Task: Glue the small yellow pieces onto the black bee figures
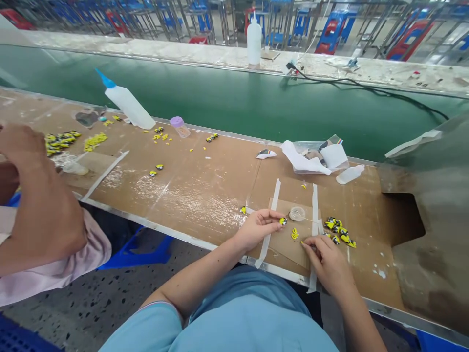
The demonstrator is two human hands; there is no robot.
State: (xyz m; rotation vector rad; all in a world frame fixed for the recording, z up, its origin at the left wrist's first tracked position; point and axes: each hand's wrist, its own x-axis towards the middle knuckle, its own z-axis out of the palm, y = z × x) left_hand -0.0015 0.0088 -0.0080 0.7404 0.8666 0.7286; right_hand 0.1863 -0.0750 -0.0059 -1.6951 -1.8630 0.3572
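Note:
Between the thumb and fingertips of my left hand (258,228) is a small yellow, black and white figure (283,221). My right hand (327,256) pinches a tiny yellow piece (302,242) just above the taped cardboard sheet (286,249). Several loose yellow pieces (294,233) lie on that sheet between my hands. Behind them sits a small round clear dish (297,213) with a thin stick resting across its edge. A cluster of yellow-and-black figures (339,230) lies just beyond my right hand. One more yellow figure (243,210) is left of my left hand.
A co-worker's arm (40,205) reaches over the bench at left. A white squeeze bottle (130,105), a purple-lidded jar (179,126) and a clear tray (311,168) of scraps stand along the far edge. The green belt (220,102) runs behind. A metal panel (428,220) bounds the right.

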